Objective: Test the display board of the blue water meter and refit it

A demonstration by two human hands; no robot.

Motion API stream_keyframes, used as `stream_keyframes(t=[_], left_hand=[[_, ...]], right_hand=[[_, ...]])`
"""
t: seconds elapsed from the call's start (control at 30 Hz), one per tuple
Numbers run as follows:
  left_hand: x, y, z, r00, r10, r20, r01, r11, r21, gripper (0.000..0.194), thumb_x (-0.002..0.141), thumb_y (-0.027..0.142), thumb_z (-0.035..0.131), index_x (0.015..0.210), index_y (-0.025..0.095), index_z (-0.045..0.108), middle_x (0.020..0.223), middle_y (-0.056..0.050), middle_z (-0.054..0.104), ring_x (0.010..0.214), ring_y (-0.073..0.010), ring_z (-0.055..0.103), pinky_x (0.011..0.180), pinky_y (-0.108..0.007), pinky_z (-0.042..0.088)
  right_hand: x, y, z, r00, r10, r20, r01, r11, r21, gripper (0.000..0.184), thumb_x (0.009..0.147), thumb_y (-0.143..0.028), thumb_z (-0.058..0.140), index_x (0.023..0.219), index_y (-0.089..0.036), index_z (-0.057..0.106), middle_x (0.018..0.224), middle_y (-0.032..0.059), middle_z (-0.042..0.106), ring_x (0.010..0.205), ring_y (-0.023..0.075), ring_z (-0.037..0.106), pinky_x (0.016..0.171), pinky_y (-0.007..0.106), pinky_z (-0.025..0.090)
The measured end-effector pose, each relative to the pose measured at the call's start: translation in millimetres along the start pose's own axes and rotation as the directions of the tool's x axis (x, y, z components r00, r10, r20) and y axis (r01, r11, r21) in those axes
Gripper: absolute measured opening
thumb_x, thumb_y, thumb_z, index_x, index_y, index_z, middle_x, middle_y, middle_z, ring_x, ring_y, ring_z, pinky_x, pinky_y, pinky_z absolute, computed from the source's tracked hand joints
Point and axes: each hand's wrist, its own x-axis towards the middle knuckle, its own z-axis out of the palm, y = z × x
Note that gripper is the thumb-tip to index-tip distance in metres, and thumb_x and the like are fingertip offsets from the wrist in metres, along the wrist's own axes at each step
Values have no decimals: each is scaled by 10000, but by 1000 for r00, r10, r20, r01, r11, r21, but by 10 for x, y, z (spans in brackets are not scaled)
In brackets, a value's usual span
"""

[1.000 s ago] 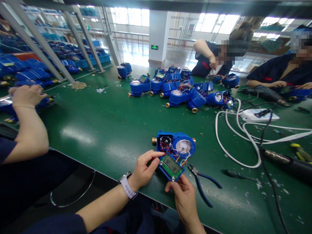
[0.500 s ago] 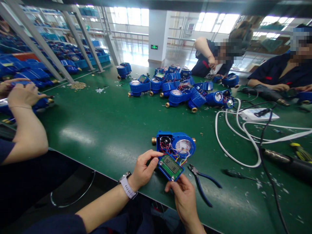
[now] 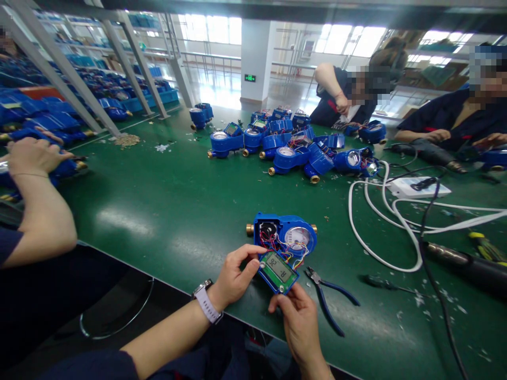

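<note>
My left hand grips the upper left edge of a small circuit board with a display, set in a blue frame. Thumb and fingers of my right hand are closed on the board's lower right edge. Characters show on its grey screen. Coloured wires run from the board to an opened blue water meter lying just behind it on the green table. The meter has brass ends, a round dial and an open compartment with wires inside. Cutting pliers with dark blue handles lie right of my right hand.
Several blue meters are heaped at mid-table. White cable, a power strip, a screwdriver and a black tool with a metal tube lie right. A co-worker's arm is at left; two people work opposite.
My hands and the board stay almost in place. At left, the co-worker's hand has lowered slightly over the meters there.
</note>
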Motion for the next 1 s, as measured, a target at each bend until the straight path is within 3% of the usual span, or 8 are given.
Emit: stream_keyframes(t=[0.33, 0.53, 0.67, 0.8, 0.9, 1.0], left_hand=[[16, 2, -5, 998, 44, 44, -44, 999, -3, 425, 973, 518, 453, 1133, 166, 629, 773, -15, 542, 684, -131, 515, 634, -239, 422], [11, 18, -8, 987, 134, 87, -140, 988, 69, 654, 849, 695, 535, 1263, 190, 569, 1054, -94, 564, 800, -172, 542, 691, -293, 490], [-12, 21, 7, 977, 163, 137, -181, 975, 128, 873, 726, 761, 617, 1385, 213, 452, 1219, -131, 535, 1080, -268, 563, 887, -384, 519], [-29, 13, 25, 963, 205, 173, -240, 947, 215, 1044, 662, 779, 658, 1476, 221, 317, 1298, -147, 493, 1185, -302, 527, 1021, -454, 468], [-43, 6, 39, 967, 183, 177, -228, 931, 285, 1034, 680, 743, 681, 1481, 207, 305, 1314, -162, 488, 1197, -311, 524, 1022, -470, 471], [-57, 0, 45, 978, 149, 147, -188, 934, 305, 876, 770, 631, 691, 1452, 198, 352, 1295, -157, 511, 1189, -297, 533, 1009, -459, 477]], right_hand=[[-8, 12, 0, 1000, -19, -2, 19, 1000, 3, 318, 832, -385, 749, 1044, -158, 678, 756, 57, 674, 540, 109, 575, 551, 195, 478], [-26, -11, -20, 995, -95, 30, 97, 993, -63, 259, 890, -391, 692, 1041, -182, 670, 719, 24, 650, 584, 127, 593, 585, 206, 489], [-73, -52, -21, 966, -202, 159, 231, 953, -196, 354, 979, -496, 519, 1099, -193, 658, 749, 38, 652, 650, 159, 601, 621, 233, 481], [-142, -34, -16, 941, -260, 217, 306, 927, -216, 527, 982, -602, 424, 1255, -187, 599, 847, 68, 654, 681, 186, 582, 611, 269, 471], [-174, 13, -19, 926, -294, 235, 346, 911, -223, 583, 971, -631, 430, 1369, -215, 521, 933, 73, 656, 755, 204, 609, 673, 296, 495], [-179, 48, -14, 910, -317, 266, 381, 893, -239, 612, 965, -650, 431, 1437, -260, 451, 969, 64, 661, 785, 204, 629, 718, 314, 501]])
